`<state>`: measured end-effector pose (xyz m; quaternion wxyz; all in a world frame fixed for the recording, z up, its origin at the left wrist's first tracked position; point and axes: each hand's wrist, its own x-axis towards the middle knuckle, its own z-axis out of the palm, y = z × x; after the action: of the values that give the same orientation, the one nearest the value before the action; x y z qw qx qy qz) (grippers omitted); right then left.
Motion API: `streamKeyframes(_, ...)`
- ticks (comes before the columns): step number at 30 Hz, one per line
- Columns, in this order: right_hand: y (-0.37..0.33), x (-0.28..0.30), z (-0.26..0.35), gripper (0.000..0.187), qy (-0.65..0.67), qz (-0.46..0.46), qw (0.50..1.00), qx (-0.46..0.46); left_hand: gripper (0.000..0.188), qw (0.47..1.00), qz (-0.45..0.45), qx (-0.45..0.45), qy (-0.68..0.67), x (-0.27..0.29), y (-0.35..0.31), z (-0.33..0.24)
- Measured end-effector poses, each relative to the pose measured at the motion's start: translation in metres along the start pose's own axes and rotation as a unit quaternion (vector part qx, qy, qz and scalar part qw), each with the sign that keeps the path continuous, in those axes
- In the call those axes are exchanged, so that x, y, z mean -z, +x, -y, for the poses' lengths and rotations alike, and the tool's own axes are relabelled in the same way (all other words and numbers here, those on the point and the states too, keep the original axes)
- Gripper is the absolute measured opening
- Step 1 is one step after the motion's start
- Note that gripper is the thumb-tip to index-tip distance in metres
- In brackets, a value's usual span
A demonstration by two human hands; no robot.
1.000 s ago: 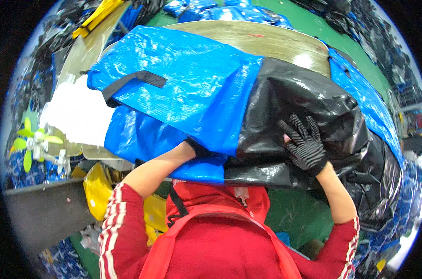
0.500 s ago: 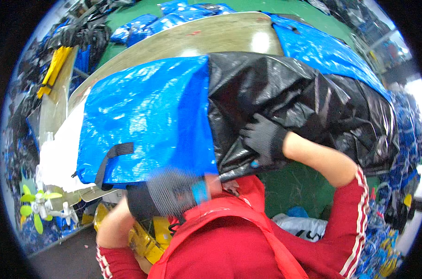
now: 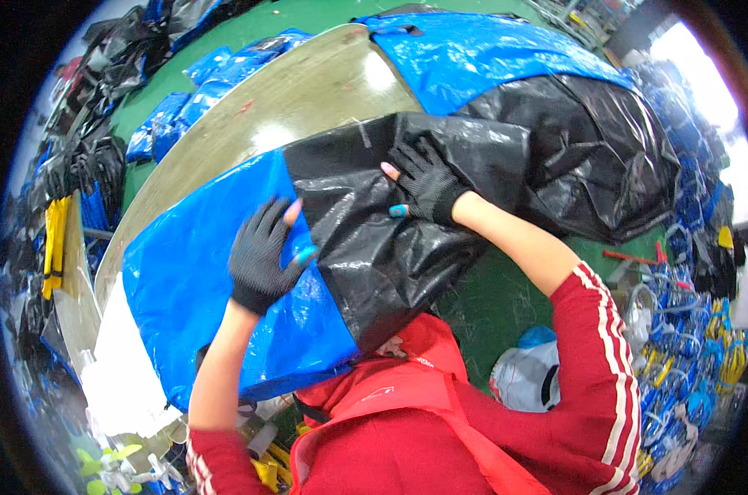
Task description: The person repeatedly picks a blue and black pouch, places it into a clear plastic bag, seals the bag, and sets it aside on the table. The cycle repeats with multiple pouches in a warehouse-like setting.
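Across the table in front of me lies a large bag of woven plastic sheet, with a blue part [image 3: 201, 239] on the left and a shiny, creased black part [image 3: 366, 264] on the right. My left hand [image 3: 265, 252], in a dark knit glove, rests palm down on the blue part close to the seam. On the black part my right hand [image 3: 430, 183] lies flat with fingers spread, in a matching glove. Both gloves leave some fingertips bare, and a bit of blue wraps a digit on each hand. Neither hand grips anything.
Another blue sheet piece [image 3: 481, 58] with a black part covers the table's far right. The pale tabletop [image 3: 308, 82] curves behind. Blue bundles [image 3: 176, 115] lie on the green floor beyond. Yellow strips [image 3: 56, 243] hang at left; a small green-bladed fan [image 3: 110, 466] stands lower left.
My left hand has moved from the bag's near edge up onto the blue part. My right hand has slid farther away and left over the black part. The view has turned.
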<state>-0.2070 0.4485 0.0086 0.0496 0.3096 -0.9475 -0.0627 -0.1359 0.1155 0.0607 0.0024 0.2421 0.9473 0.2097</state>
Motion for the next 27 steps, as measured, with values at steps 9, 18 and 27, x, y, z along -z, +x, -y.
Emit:
streamKeyframes(9,-0.106,0.078,-0.067,0.038,0.616,-0.31,0.632,-0.354,0.056,0.972,-0.077,-0.171,0.144,-0.076,0.052,0.018)
streamKeyframes(18,0.008,0.097,-0.091,0.048,0.133,-0.288,0.904,-0.286,0.074,0.979,-0.034,-0.17,0.105,-0.085,0.078,-0.014)
streamKeyframes(27,-0.049,0.054,-0.053,0.047,0.037,-0.067,0.995,-0.065,0.078,0.985,-0.016,-0.111,0.135,-0.102,0.075,-0.022)
